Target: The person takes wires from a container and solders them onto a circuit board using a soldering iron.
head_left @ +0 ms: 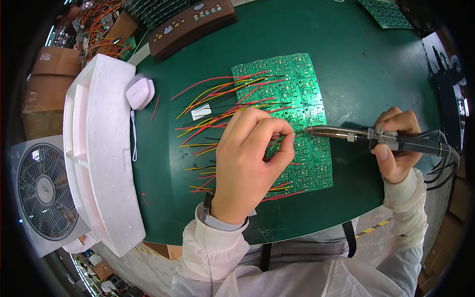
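Note:
A green circuit board panel [302, 94] lies on the table, with red, yellow and black wires running left from its pads. My left hand [252, 153] is over the panel's left half, thumb and forefinger pinched on a thin wire whose end is mostly hidden by the fingertips. In my right hand [398, 141] is a soldering iron [339, 133], held level, its tip pointing left and reaching the board close beside those fingertips. The left hand covers part of the wires and the board.
A white foam box [106, 158] stands along the table's left edge, with a pale lilac case [140, 92] beside it. At the back left is a brown pencil case [193, 25]. A small white paper [201, 112] lies left of the wires. A fan [47, 190] stands beyond the box.

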`<state>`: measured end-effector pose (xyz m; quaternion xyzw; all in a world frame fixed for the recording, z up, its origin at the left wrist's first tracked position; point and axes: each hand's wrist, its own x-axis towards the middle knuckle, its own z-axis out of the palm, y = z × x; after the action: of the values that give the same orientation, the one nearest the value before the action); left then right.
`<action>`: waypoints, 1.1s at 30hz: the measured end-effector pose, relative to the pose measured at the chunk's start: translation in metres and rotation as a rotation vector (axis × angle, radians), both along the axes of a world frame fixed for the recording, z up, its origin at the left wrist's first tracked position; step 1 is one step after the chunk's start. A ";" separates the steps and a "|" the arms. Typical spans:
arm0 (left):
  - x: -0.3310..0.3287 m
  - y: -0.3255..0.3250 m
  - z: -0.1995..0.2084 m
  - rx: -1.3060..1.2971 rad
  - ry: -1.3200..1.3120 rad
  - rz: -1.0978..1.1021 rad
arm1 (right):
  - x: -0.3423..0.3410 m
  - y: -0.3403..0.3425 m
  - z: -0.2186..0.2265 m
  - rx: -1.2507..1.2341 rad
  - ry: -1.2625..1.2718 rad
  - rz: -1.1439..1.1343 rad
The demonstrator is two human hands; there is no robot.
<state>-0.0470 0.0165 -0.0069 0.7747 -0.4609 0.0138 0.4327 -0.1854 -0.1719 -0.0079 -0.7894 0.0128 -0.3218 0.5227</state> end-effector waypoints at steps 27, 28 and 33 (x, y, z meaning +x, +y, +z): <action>-0.003 -0.003 0.001 0.018 -0.082 0.020 | 0.010 0.000 0.012 -0.091 -0.021 0.077; -0.004 -0.004 0.001 0.014 -0.088 0.016 | 0.009 -0.001 0.011 -0.081 -0.020 0.073; -0.004 -0.004 0.003 0.018 -0.110 0.019 | 0.011 -0.001 0.010 -0.059 -0.044 0.072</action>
<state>-0.0508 0.0129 -0.0035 0.7811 -0.4765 0.0562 0.3996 -0.1744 -0.1726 0.0022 -0.7972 -0.0367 -0.3204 0.5105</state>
